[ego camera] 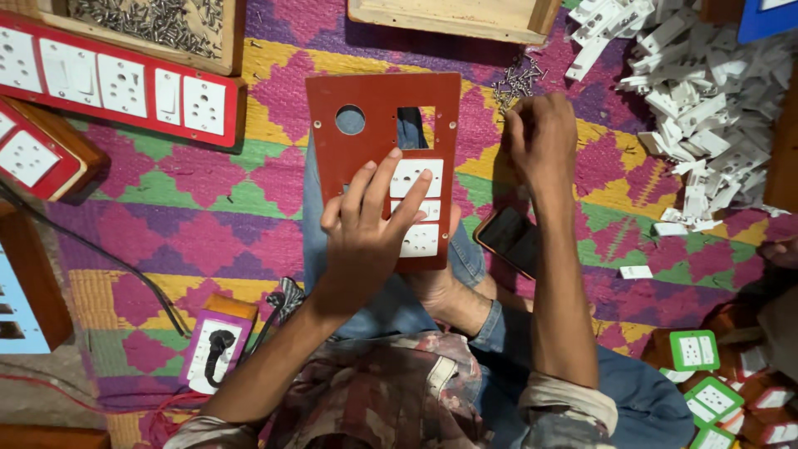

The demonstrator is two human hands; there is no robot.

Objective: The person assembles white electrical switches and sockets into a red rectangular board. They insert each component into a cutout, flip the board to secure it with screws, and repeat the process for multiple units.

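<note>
The left hand [366, 220] presses flat, fingers spread, on the red board [381, 158]. Beyond it, the right hand [542, 137] pinches small screws [517, 83].

- The left hand [366, 224] lies palm down with its back to the camera, fingers long and spread a little, the fingertips [394, 156] pressed flat ahead of it.
- Its grip is loose, closing on nothing; the bare left forearm runs back and down toward the body, sleeve rolled near the elbow.
- The right hand [542, 137] reaches farther forward, fingers curled under and bunched at the tips in a pinch.
- Whether the pinch holds anything cannot be told.
- The right forearm is almost straight, its rolled cuff at the elbow.
</note>
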